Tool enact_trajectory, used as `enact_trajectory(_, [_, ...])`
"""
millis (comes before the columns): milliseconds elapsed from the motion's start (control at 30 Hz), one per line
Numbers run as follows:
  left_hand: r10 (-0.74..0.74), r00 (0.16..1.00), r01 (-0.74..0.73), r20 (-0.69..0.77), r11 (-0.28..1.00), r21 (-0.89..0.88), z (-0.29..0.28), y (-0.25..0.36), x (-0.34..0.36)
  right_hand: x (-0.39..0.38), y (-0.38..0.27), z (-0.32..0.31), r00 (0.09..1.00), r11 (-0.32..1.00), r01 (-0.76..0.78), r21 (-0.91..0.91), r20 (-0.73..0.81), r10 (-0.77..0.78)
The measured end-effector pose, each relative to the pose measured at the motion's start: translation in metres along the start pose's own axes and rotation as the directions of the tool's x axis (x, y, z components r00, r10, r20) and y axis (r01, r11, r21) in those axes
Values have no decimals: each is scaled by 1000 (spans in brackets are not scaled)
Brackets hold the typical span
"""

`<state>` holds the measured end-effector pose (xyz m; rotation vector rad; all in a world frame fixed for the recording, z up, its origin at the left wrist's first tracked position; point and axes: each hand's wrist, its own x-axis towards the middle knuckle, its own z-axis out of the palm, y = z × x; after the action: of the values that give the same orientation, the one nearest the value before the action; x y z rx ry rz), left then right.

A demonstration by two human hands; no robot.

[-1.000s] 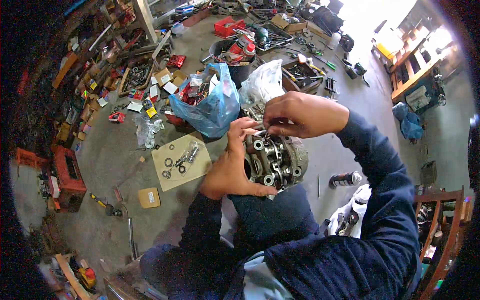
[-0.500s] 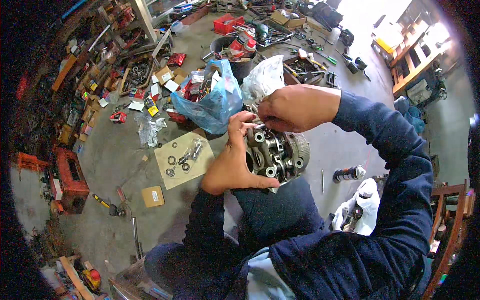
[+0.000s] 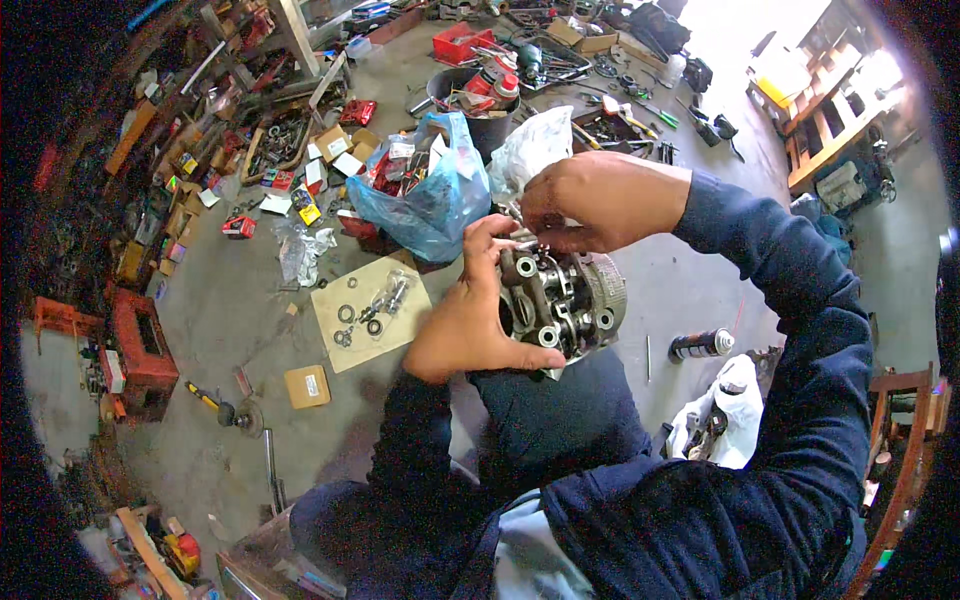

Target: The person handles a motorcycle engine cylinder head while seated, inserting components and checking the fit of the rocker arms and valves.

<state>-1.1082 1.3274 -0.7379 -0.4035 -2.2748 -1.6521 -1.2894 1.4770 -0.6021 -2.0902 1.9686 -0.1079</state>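
Observation:
A metal engine cylinder head (image 3: 570, 305) with valve gear and bolt holes rests above my dark-clad knee, held up by my left hand (image 3: 470, 325), whose fingers and thumb grip its left side. My right hand (image 3: 590, 205) is bent over the far upper end of the head, fingertips pinched there; what they hold is hidden. To the left, a beige sheet (image 3: 335, 345) on the floor carries several rings and a small clear bag (image 3: 390, 295) of parts.
A blue plastic bag (image 3: 420, 220) and white bag (image 3: 530, 150) lie ahead, before a bucket and tool trays. Boxes and red machinery (image 3: 140, 350) line the left. A spray can (image 3: 700, 343), thin rod and white bag of parts (image 3: 715, 415) are right; wooden pallets (image 3: 830, 110) stand farther back.
My right hand has moved slightly up and stays curled at the top of the cylinder head. My left hand and the head have shifted slightly up and right in view, grip unchanged.

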Motion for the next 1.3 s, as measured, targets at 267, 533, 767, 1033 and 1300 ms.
enact_trajectory(267, [-57,998,57,23,998,23,-4,1,-1,5,-5,-4,990,999,-19,-28,139,22])
enact_trajectory(533, [6,1000,-6,9,999,-31,-2,-6,-1,10,2,5,984,999,-41,-21,172,44])
enact_trajectory(767, [-22,1000,23,6,989,-149,-5,-6,2,9,3,-2,998,999,-22,45,64,19])
enact_trajectory(1033, [-6,1000,6,1,998,-69,-6,-7,0,15,1,5,996,1000,20,-19,88,-18])
enact_trajectory(1300, [70,997,-71,-16,978,-194,-2,-16,5,15,1,7,987,994,-105,9,120,103])
